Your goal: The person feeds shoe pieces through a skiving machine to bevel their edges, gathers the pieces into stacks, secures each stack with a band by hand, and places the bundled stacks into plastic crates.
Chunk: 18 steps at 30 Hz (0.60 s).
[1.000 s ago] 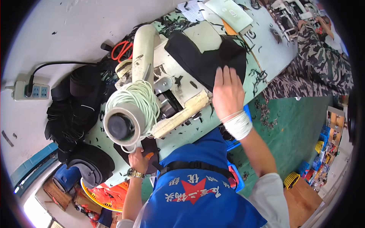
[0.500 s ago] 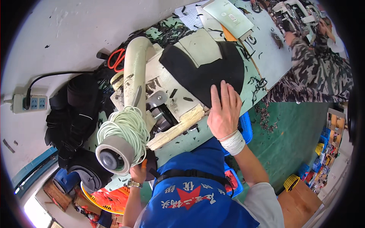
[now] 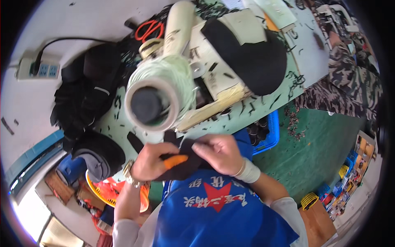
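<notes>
Both hands are close together in front of the blue apron, on a small dark piece of cloth (image 3: 189,166). My left hand (image 3: 152,162) is closed on its left part; a bright orange covering or piece shows at the thumb. My right hand (image 3: 220,154) pinches the cloth's right edge between thumb and fingers. Beyond them stands a cream sewing machine (image 3: 179,29), carrying a coil of pale green cord (image 3: 185,84) around a spool (image 3: 170,96). On the machine's bed lies a large curved black piece (image 3: 263,70), partly under a pale stiff sheet (image 3: 245,25).
Black cloth pieces (image 3: 96,74) are heaped at the left, near a wall socket (image 3: 39,68). Orange-handled scissors (image 3: 149,29) lie behind the machine among dark scraps. A blue basket (image 3: 272,131) stands below the table's right edge. Another person's camouflage sleeve (image 3: 354,78) is at far right.
My right hand has left the large black piece and come down toward my left. My left hand has come out from below the spool. Both now grip the small dark cloth.
</notes>
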Motion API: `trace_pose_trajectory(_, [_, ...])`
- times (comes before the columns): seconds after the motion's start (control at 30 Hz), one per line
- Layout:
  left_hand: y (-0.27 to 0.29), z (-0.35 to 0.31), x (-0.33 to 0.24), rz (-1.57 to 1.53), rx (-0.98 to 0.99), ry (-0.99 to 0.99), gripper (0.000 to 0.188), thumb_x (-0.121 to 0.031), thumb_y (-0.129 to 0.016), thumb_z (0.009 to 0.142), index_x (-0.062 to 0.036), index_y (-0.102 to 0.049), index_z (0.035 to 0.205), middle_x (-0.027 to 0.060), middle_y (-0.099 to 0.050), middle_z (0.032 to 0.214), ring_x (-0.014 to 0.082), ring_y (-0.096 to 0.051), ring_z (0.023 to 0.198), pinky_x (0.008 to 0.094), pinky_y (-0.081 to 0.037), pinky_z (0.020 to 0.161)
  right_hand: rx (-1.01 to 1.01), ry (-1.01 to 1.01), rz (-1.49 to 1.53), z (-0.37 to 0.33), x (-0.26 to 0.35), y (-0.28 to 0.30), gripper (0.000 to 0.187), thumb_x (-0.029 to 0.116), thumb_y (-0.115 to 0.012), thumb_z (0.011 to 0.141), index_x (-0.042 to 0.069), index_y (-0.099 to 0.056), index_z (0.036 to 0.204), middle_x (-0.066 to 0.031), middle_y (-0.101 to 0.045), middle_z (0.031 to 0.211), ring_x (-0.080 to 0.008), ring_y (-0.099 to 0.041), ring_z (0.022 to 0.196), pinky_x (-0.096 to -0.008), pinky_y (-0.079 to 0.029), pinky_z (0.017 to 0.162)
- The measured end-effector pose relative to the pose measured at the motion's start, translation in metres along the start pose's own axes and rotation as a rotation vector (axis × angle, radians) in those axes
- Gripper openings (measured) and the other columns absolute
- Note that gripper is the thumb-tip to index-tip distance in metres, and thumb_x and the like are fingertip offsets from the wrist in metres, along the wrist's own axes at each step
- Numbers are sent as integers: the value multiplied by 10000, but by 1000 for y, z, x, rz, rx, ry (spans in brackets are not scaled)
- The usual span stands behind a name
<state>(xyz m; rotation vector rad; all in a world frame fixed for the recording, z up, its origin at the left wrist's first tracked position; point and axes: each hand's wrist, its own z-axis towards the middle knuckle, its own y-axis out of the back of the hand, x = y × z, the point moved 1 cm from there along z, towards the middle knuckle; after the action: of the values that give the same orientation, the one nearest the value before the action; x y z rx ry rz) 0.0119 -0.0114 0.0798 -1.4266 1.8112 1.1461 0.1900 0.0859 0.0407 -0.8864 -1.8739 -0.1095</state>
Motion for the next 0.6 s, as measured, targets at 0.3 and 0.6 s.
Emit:
trace_pose_trajectory(0.3, [37, 14, 36, -66, 212, 107, 169, -141, -645, 859, 26, -629, 876, 28, -608, 717, 72, -514, 646, 252, -418, 576, 19, -324, 379, 37, -16, -15, 252, 243, -556, 924, 18, -598, 816, -6, -585, 791, -78, -581, 730, -238, -520, 671])
trace_pose_trajectory(0.6, [32, 53, 38, 592, -37, -316, 267, -152, -646, 794, -44, -630, 1038, 138, -647, 1023, 289, -604, 960, 351, -479, 809, -194, -199, 378, 36, -23, -30, 201, 234, -639, 864, 39, -611, 824, -7, -604, 769, -68, -543, 689, -246, -467, 620])
